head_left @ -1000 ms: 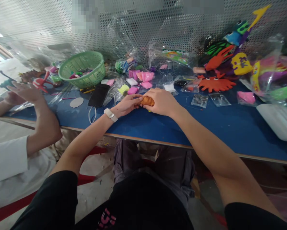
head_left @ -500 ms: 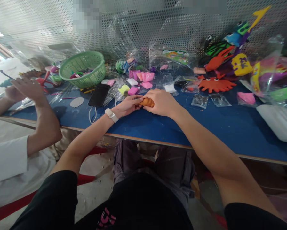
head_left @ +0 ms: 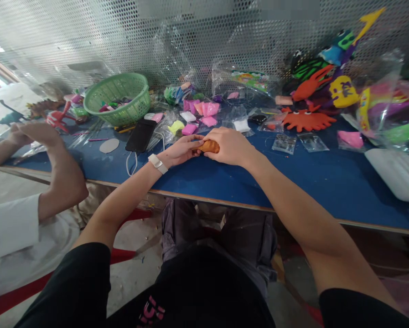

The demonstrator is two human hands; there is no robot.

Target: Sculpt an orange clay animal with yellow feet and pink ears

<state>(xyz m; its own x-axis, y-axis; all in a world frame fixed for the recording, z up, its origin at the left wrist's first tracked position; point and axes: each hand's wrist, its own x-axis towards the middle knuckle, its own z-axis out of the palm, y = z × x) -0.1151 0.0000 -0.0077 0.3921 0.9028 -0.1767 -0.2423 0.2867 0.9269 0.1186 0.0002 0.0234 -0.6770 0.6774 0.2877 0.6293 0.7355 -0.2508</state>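
Observation:
Between my two hands, just over the blue table, is a lump of orange-brown modelling clay (head_left: 211, 146). My left hand (head_left: 184, 151), with a white band at the wrist, pinches its left end between thumb and fingers. My right hand (head_left: 230, 146) curls over the lump from the right, its fingers hiding the far side. Small packs of clay lie beyond my fingertips: a bright pink one (head_left: 189, 128), a yellow one (head_left: 175, 128) and a white one (head_left: 241, 125).
A green basket (head_left: 143, 102) and a black phone (head_left: 141, 135) stand to the left. An orange clay crab (head_left: 308, 120) lies back right, near small clear bags (head_left: 313, 142). A white container (head_left: 397, 175) sits far right. Another person's hands (head_left: 42, 133) rest at the left.
My hands stay nearly in place around the orange-brown clay. The other person's hands at the left have lowered and closed together, showing more of the teal dinosaur figure behind them.

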